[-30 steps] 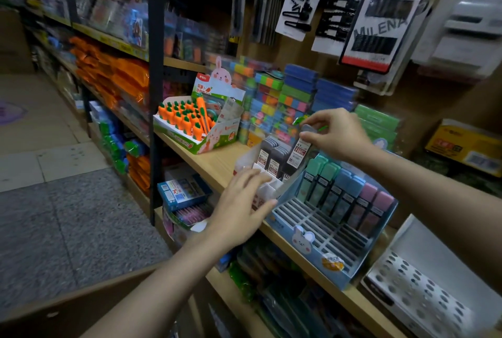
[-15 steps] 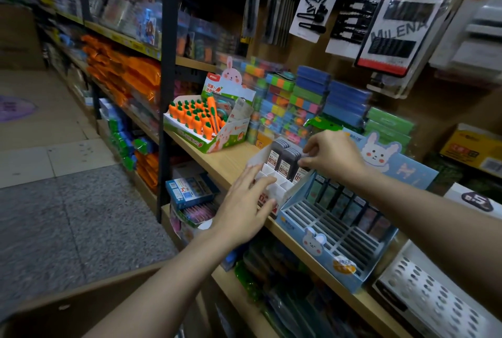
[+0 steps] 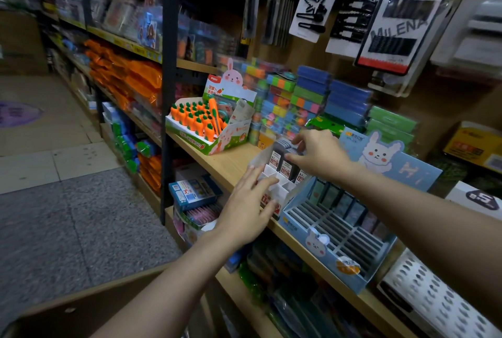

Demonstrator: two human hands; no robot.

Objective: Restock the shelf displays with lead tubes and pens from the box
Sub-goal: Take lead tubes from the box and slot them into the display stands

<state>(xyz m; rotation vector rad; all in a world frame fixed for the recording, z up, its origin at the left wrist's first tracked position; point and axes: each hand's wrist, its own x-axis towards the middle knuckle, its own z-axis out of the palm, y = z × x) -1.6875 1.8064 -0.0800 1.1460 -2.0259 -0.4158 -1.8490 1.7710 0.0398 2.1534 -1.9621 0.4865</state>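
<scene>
orange carrot pens (image 3: pixel 195 120), pale blue bunny-printed display box (image 3: pixel 320 245).

At the upper right of the frame, a hanging hairpin card (image 3: pixel 402 25) reads "MILENA". The dark lead tubes (image 3: pixel 285 167) in the white display box, mid-frame, carry white labels with "0.7" and a red "100", partly blurred. At the right edge, a white box (image 3: pixel 478 197) shows "5" on a dark badge. The blue bunny backing card (image 3: pixel 402 166) reads "Hi".
</scene>
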